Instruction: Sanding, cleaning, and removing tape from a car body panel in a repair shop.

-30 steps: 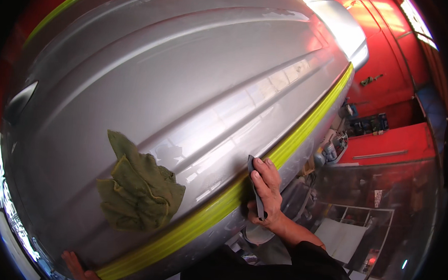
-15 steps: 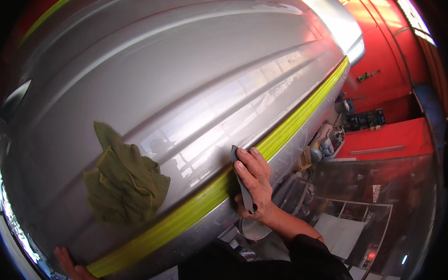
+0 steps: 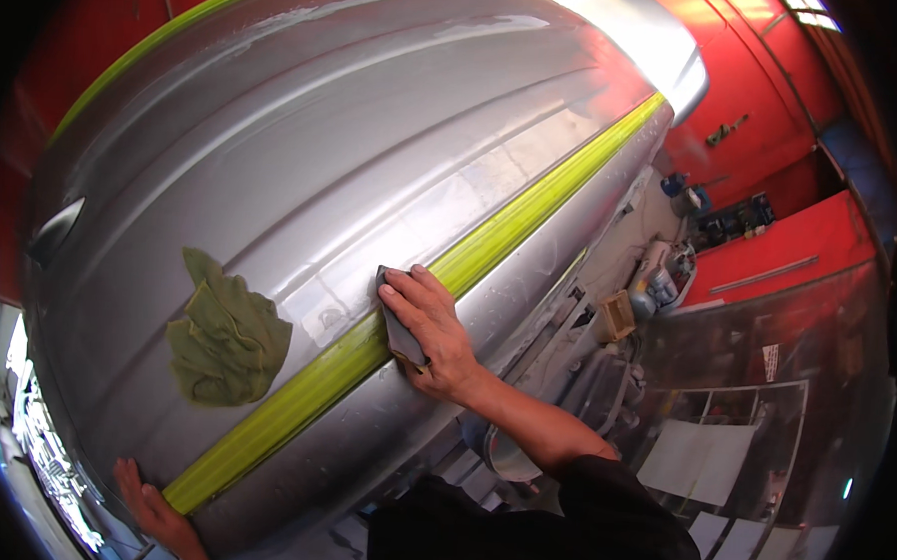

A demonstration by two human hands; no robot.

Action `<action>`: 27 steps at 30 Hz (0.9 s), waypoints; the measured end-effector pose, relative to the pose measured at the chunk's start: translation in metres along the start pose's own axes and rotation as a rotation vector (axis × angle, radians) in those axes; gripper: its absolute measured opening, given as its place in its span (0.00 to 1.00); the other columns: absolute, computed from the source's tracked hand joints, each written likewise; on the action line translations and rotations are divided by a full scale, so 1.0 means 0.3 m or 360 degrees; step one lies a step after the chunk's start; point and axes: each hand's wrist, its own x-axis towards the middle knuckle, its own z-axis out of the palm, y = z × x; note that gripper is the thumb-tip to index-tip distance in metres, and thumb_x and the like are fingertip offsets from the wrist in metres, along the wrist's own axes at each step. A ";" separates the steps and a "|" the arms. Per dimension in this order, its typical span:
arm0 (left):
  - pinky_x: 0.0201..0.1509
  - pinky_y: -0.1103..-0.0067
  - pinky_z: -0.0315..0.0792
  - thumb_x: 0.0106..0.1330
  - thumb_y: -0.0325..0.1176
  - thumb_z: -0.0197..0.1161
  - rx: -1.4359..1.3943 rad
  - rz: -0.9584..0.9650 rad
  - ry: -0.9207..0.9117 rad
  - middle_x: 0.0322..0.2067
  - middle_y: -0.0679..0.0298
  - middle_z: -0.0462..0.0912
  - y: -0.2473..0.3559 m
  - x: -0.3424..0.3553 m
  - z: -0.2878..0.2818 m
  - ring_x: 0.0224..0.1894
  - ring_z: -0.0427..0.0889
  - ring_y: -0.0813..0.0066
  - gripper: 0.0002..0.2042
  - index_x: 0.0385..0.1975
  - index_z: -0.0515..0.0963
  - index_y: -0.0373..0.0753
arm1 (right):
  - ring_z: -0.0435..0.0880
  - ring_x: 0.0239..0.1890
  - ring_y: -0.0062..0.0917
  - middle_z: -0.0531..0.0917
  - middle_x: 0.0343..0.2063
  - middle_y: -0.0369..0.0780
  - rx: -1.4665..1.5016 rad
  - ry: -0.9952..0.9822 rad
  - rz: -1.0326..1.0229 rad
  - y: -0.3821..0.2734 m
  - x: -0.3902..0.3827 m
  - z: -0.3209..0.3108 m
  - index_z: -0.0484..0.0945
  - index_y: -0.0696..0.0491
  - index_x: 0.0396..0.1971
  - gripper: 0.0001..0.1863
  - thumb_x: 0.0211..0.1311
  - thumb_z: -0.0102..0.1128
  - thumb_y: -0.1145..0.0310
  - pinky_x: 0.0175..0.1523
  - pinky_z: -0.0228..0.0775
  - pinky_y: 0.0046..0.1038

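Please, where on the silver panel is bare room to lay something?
The widest bare patch lies between the green cloth and the far lime stripe. The near stripe is crowded: right hand with grey sandpaper, left hand at its end.

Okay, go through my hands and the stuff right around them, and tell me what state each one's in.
Silver panel: shiny in patches; wet or dry, can't tell.
Yellow-green strip: running lengthwise, partly hidden.
Green cloth: crumpled, lying on the panel.
Left hand: open, beside the strip's lower end.
Right hand: closed on the dark grey pad.
Dark grey pad: held across the strip.
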 end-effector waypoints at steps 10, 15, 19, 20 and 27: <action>0.75 0.60 0.61 0.80 0.31 0.47 0.0055 -0.0048 0.0049 0.67 0.46 0.74 0.013 -0.012 0.014 0.72 0.69 0.49 0.19 0.63 0.76 0.29 | 0.64 0.73 0.53 0.71 0.68 0.48 -0.0008 0.0053 0.0002 0.001 -0.023 0.016 0.71 0.57 0.67 0.42 0.44 0.62 0.84 0.76 0.60 0.46; 0.75 0.60 0.61 0.80 0.31 0.48 -0.0078 -0.0084 0.0071 0.67 0.46 0.74 0.008 -0.006 0.019 0.72 0.69 0.47 0.19 0.62 0.77 0.28 | 0.65 0.72 0.52 0.71 0.68 0.48 -0.0035 0.0084 -0.0036 0.005 -0.025 0.019 0.71 0.58 0.66 0.39 0.47 0.61 0.83 0.75 0.61 0.45; 0.75 0.60 0.61 0.80 0.32 0.48 0.0015 -0.0064 0.0076 0.67 0.45 0.74 0.028 0.005 0.020 0.72 0.69 0.47 0.19 0.62 0.77 0.29 | 0.65 0.72 0.53 0.72 0.67 0.48 -0.0043 0.0116 -0.0058 0.017 -0.023 0.024 0.72 0.58 0.66 0.38 0.47 0.61 0.83 0.75 0.61 0.45; 0.75 0.60 0.61 0.80 0.32 0.49 -0.0007 -0.0064 0.0080 0.67 0.45 0.74 0.033 0.008 0.018 0.72 0.69 0.47 0.18 0.61 0.77 0.29 | 0.65 0.72 0.53 0.72 0.67 0.48 -0.0053 0.0119 -0.0059 0.017 -0.025 0.025 0.72 0.58 0.66 0.38 0.47 0.60 0.83 0.75 0.60 0.45; 0.74 0.60 0.62 0.78 0.32 0.52 -0.0014 -0.0039 0.0123 0.64 0.45 0.77 0.018 0.004 0.023 0.70 0.71 0.46 0.17 0.59 0.79 0.29 | 0.69 0.69 0.53 0.75 0.64 0.48 -0.0054 0.0196 -0.0075 0.008 -0.026 0.041 0.74 0.57 0.64 0.32 0.57 0.65 0.79 0.74 0.62 0.45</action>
